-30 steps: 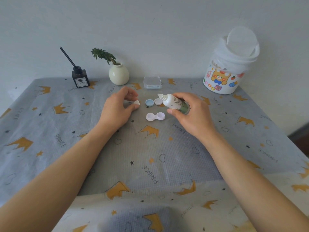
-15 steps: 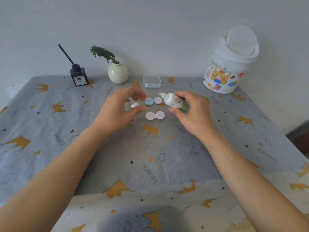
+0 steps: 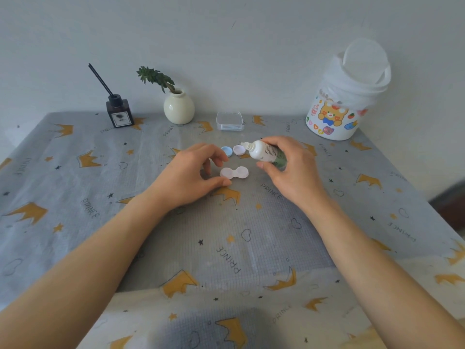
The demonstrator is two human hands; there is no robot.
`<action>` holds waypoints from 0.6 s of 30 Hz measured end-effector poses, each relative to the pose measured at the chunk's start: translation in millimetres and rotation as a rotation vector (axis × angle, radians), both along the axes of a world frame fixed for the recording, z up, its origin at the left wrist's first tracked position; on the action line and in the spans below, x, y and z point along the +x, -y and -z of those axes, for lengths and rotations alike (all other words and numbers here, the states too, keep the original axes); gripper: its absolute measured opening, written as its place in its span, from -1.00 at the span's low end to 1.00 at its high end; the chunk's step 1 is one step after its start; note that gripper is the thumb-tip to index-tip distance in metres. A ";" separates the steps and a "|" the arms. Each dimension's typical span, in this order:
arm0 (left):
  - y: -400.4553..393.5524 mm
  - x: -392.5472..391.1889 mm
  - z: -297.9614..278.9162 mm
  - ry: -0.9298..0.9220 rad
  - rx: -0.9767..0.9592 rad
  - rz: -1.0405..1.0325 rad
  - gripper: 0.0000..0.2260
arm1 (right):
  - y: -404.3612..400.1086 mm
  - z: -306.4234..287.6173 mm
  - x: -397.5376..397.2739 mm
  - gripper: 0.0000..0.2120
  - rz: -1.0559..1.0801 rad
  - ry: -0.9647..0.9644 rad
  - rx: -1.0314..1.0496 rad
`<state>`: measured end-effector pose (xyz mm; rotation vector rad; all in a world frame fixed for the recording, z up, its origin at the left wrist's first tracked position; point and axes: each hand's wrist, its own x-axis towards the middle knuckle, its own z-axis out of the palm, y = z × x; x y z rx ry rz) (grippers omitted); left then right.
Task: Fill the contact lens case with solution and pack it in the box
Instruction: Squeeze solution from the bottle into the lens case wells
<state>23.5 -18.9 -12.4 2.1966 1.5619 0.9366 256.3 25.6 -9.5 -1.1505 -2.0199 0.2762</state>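
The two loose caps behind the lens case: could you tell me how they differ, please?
The blue cap is light blue; the white cap is white. The blue cap lies nearer the left hand, partly hidden by its fingers; the white cap lies beside the bottle tip. Both are round, small, and off the case.

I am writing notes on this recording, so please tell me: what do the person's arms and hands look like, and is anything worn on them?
Both forearms are bare as far as the picture shows; no sleeve is in view. The left hand and the right hand wear no glove, and no ring, watch or bracelet can be seen. The nails that show look short and unpainted.
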 end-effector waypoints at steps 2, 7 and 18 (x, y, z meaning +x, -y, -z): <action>-0.3 0.0 1.0 -0.001 0.004 -0.002 -0.67 | 0.3 0.7 -0.2 -0.64 -0.005 0.009 0.007; -1.4 0.6 2.8 0.001 0.010 0.006 -0.73 | -1.4 1.4 2.0 -0.61 -0.018 0.036 0.028; -3.0 2.3 7.9 0.039 0.025 0.001 -0.75 | -9.1 -4.6 13.1 -0.65 -0.056 0.239 0.164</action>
